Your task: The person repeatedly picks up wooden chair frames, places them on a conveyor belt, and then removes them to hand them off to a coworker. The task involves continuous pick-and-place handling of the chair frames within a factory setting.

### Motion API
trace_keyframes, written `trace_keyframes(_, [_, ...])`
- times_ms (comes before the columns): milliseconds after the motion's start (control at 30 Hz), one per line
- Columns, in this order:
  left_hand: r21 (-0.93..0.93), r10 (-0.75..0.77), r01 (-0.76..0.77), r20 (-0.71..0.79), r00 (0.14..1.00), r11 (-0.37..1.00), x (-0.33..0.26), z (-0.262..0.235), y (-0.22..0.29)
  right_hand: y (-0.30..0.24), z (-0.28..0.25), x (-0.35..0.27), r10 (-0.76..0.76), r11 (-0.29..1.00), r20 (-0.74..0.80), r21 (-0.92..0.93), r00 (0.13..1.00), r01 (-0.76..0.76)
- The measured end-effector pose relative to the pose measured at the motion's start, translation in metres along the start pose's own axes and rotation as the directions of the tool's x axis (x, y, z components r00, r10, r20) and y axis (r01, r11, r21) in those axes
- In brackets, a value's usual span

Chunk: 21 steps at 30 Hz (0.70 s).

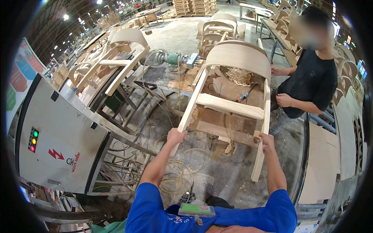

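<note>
Both my hands grip a pale wooden chair frame point(237, 56), tilted over a brown worktable point(217, 126). Its broad curved back lies at the far end, with a crossrail point(230, 106) joining the two long side legs. My left hand point(176, 137) is closed round the left leg. My right hand point(266, 142) is wrapped about the right leg near a small wooden block point(257, 136). Between the legs, a heap of small wooden pieces point(238, 77) and a blue-and-orange hand tool point(243, 96) show on the table.
A co-worker in a black shirt point(316, 75) stands close at the right of the frame. At left is a grey electrical cabinet point(62, 143); hoses point(175, 176) coil over the floor. Another chair frame point(124, 58) and a motor-driven machine point(167, 58) stand beyond. Wooden panels point(320, 163) line the right.
</note>
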<state>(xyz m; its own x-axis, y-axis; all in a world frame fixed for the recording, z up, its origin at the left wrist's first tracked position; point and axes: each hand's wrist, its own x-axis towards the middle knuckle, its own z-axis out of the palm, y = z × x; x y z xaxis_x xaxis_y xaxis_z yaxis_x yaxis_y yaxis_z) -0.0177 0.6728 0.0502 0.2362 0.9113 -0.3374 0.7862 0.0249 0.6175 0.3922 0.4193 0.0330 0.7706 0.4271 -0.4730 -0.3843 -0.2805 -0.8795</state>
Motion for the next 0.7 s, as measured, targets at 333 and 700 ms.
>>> trace_keyframes(333, [0.153, 0.032, -0.018, -0.093, 0.995, 0.988, 0.021, 0.008, 0.007, 0.022, -0.015, -0.034, -0.428, 0.498, 0.169, -0.776, 0.888, 0.387])
trace_keyframes(700, [0.253, 0.317, -0.205, -0.577, 0.753, 0.946, -0.136, 0.043, -0.094, 0.068, 0.004, -0.124, -0.764, 0.238, 0.212, -0.785, 0.609, 0.572])
